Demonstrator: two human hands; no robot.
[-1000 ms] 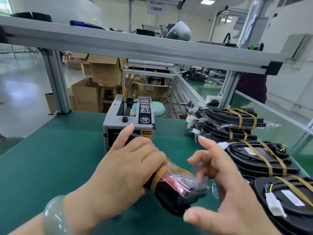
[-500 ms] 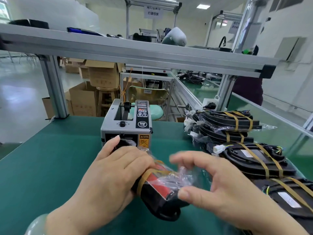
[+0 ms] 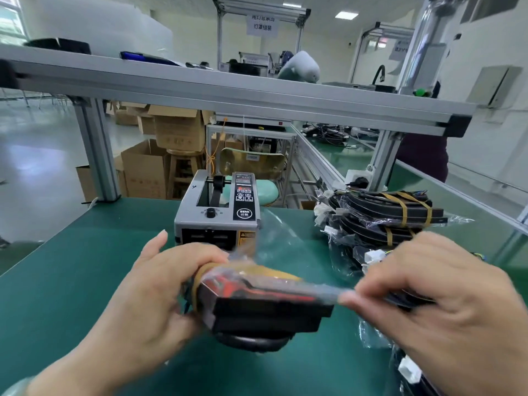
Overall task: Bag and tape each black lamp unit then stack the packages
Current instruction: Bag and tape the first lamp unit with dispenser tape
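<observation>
A black lamp unit (image 3: 265, 312) with a red lens sits in a clear plastic bag, lifted just above the green table (image 3: 65, 281), with a tan tape band round its left end. My left hand (image 3: 148, 298) grips that left end, fingers curled over the top. My right hand (image 3: 440, 304) holds the right end, its fingers curled over the bag. A stack of bagged, taped lamp units (image 3: 380, 218) lies at the right rear. Another package's white connector (image 3: 408, 370) shows at the lower right.
A grey automatic tape dispenser (image 3: 220, 210) stands just behind the held unit. An aluminium shelf beam (image 3: 228, 90) crosses overhead on posts (image 3: 97, 150). Cardboard boxes (image 3: 148, 167) and a stool stand beyond the table's far edge.
The bagged unit has turned so that its long side faces me and has risen slightly. My right hand went from hovering open to holding the right end of the bag.
</observation>
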